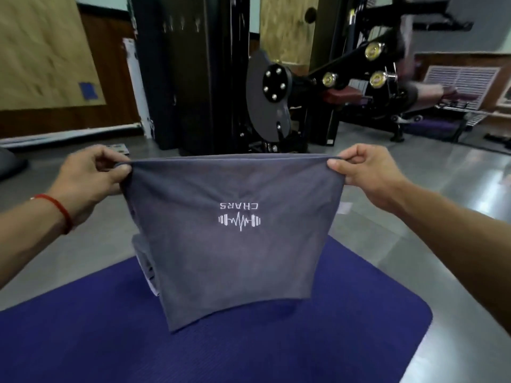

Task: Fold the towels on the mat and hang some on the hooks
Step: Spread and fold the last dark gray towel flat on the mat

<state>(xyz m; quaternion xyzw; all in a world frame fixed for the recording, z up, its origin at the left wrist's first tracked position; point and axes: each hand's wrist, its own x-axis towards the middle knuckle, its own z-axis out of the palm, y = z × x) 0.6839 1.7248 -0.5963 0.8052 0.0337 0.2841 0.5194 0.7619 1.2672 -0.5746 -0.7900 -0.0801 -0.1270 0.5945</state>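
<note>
1. Nearest you lies the blue mat (pixel 83 327); its right far corner is rounded and bare, and the grey floor (pixel 414 194) runs past its far edge.
2. Over the middle of the mat you hold up the grey towel (pixel 226 258). It hangs free, its lower hem above the mat surface and not touching it as far as one can tell. The white logo (pixel 239 217) reads upside down to you.
3. Your left hand (pixel 91 175) pinches the towel's top left corner between thumb and curled fingers; a red wrist band (pixel 59 211) sits on that arm. Your right hand (pixel 362 172) pinches the top right corner the same way. Both are closed on the cloth, neither free.
4. The relation that matters: the taut top edge runs straight across from hand to hand, level, and the towel's length drops down from it toward the mat. Both hands sit equally near the edge, so either can lead; bringing one corner across to the other would probably halve it.
5. Behind the towel's left side, toward the mat's far edge, a stack of folded grey towels (pixel 143 261) partly shows.
6. Farther off stands the black gym machine (pixel 207 78). Small hooks (pixel 182 24) seem to sit high on its dark panel, though blurred.
</note>
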